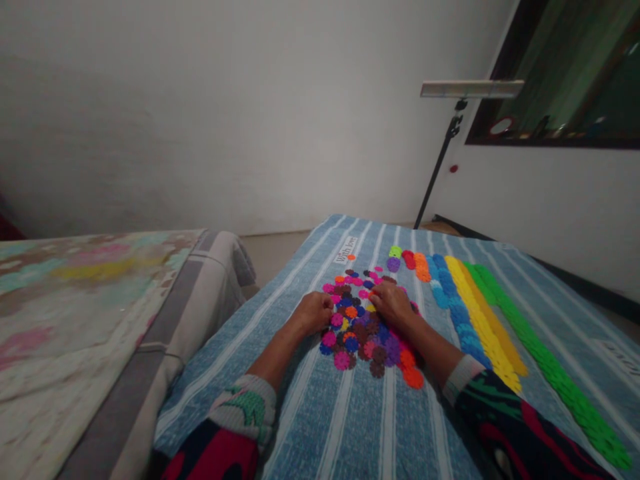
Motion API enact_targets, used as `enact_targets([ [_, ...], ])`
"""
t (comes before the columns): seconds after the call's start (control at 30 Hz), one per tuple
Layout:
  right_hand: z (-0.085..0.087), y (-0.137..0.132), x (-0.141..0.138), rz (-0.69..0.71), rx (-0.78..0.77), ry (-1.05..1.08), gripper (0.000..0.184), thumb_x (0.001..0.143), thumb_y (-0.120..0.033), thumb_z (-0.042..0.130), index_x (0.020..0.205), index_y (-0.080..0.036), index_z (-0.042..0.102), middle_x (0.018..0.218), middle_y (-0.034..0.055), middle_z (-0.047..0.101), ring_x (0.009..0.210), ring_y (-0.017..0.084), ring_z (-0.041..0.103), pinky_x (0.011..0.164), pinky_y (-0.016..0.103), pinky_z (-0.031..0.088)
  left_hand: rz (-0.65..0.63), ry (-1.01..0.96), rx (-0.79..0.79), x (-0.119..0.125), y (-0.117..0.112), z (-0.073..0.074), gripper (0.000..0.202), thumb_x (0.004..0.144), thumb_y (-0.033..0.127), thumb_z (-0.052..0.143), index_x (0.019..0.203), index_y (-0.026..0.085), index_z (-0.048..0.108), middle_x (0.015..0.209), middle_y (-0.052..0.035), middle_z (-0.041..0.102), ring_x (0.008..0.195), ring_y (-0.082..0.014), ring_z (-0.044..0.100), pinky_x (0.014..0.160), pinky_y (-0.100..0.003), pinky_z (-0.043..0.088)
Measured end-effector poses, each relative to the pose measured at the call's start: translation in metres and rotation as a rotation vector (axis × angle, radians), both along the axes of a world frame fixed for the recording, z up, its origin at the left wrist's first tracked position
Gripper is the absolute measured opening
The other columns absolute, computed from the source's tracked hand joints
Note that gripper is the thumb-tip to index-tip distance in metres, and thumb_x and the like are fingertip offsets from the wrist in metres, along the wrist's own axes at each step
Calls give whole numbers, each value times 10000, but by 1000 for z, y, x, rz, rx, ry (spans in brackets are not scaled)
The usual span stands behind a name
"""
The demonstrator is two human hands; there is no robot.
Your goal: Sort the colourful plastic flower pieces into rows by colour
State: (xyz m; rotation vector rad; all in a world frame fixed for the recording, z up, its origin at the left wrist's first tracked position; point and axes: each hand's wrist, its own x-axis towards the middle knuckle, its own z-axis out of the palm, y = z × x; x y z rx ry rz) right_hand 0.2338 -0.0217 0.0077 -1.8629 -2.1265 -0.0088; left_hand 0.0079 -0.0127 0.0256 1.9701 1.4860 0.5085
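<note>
Dark patterned sleeves with pale cuffs, the left sleeve (225, 427) and the right sleeve (515, 417), are seen nearest the camera, and both forearms are stretched forward over a blue striped cloth (305, 433). At the left hand (314, 313), the fingers are curled in toward the palm, with the tips brought to the left edge of a loose pile of small discs (357, 328); whether a disc is pinched there cannot be told. At the right hand (393, 305), the fingers are bent and drawn close together above the far right part of the pile. A bit of orange and yellow is seen right at those fingertips, but whether it is gripped or only touched cannot be made out.

Scalloped, flower-like edges are shown by the discs, which are mixed in pink, brown, dark blue, purple, orange and yellow, many of them overlapped. Most of the pile is spread between the two hands and toward the camera, with orange-red discs (413, 379) set at its near right corner. Farther right, past the right hand, long rows are laid in blue (463, 317), yellow (483, 320) and green (545, 353).
</note>
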Motion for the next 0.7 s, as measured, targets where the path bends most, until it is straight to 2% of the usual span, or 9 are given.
enact_targets([
  [0.23,-2,-2,3,49,82,178,262,916,-216,474,811,-192,713,900,42,679,886,156,587,802,241,415,-24,14,28,0,1,2,118,657,94,525,645,144,632,539,18,582,532,-108,521,543,-209,352],
  [0.5,-5,0,16,-5,141,393,276,875,-226,482,918,-224,754,975,48,720,1049,207,610,911,314,447,-19,15,32,0,1,0,103,643,103,539,641,144,633,528,26,564,540,-109,513,545,-208,352],
  [0.6,-1,-6,15,7,109,467,285,867,-260,478,909,-209,755,890,31,729,917,200,648,834,304,476,-1,-11,27,0,0,-2,106,644,98,551,658,144,646,527,26,561,536,-108,512,553,-210,359],
  [0.7,4,-12,6,64,46,518,267,842,-287,501,810,-194,749,729,2,704,724,171,638,693,259,471,-6,-15,36,0,0,-3,115,649,87,546,648,142,647,531,21,563,525,-106,507,557,-216,360],
])
